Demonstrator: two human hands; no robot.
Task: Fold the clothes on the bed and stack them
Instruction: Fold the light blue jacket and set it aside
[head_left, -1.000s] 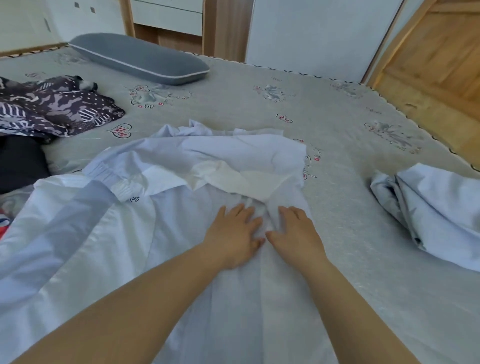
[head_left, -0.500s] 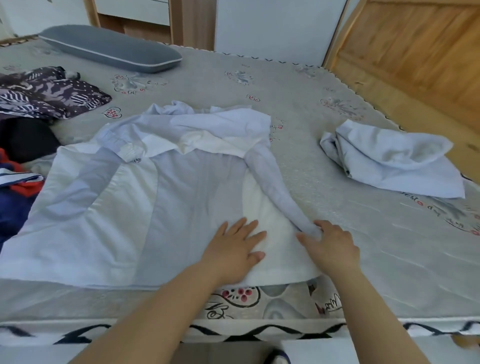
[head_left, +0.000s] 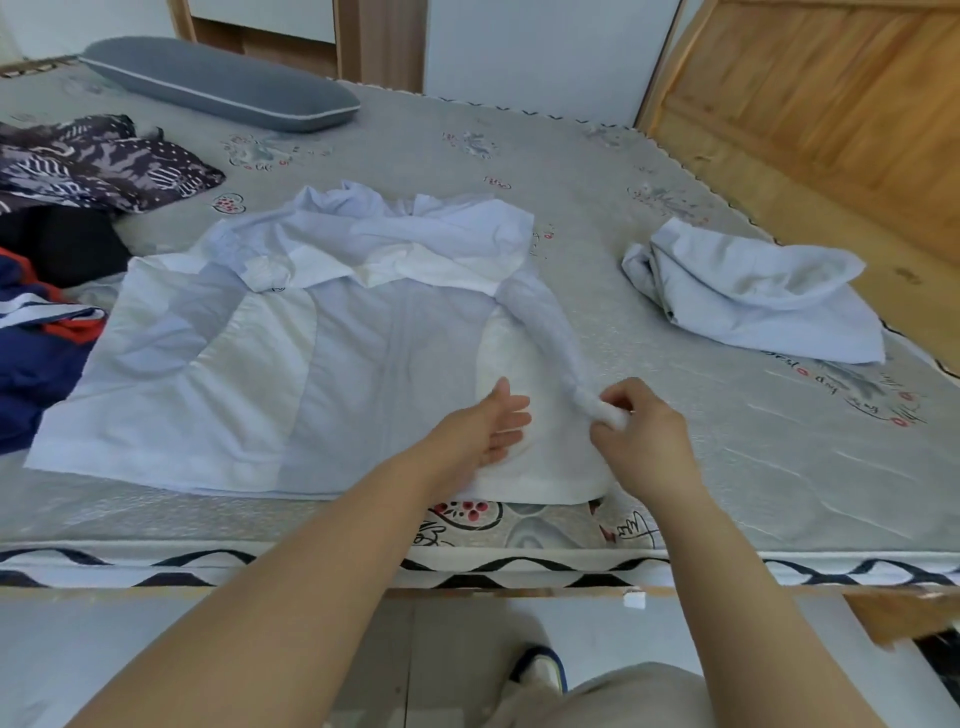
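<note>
- Spread flat across the middle of the bed (head_left: 519, 156): a pale blue and white shirt (head_left: 332, 364), hem toward the near edge, collar bunched at its 12 o'clock end
- Running down the shirt's 3 o'clock side: a twisted sleeve (head_left: 545, 332), from the shoulder to the cuff near the hem
- Clamped on the sleeve's cuff end: right hand (head_left: 641, 441), thumb and fingers curled round a small wad of the cloth, just off the shirt's 4 o'clock corner
- Lying on the white panel beside it, at 9 o'clock of the right hand: left hand (head_left: 483, 426), fingers straight and slightly apart, gripping nothing; whether pressed flat or barely touching, cannot tell
- Crumpled at 3 o'clock of the shirt, well apart from it: a second pale blue garment (head_left: 753, 296)
- Heaped at 9 to 10 o'clock along the bed's left side: dark patterned cloth (head_left: 98, 161), a black piece (head_left: 57, 244), and a navy garment with red and white stripes (head_left: 36, 348)
- Resting at 11 o'clock near the far edge: a long grey pillow (head_left: 218, 83)
- Standing at 1 to 2 o'clock past the bed: a wooden panel (head_left: 831, 104)
- Showing at 6 o'clock below the bed edge: pale floor and a shoe (head_left: 540, 670)
</note>
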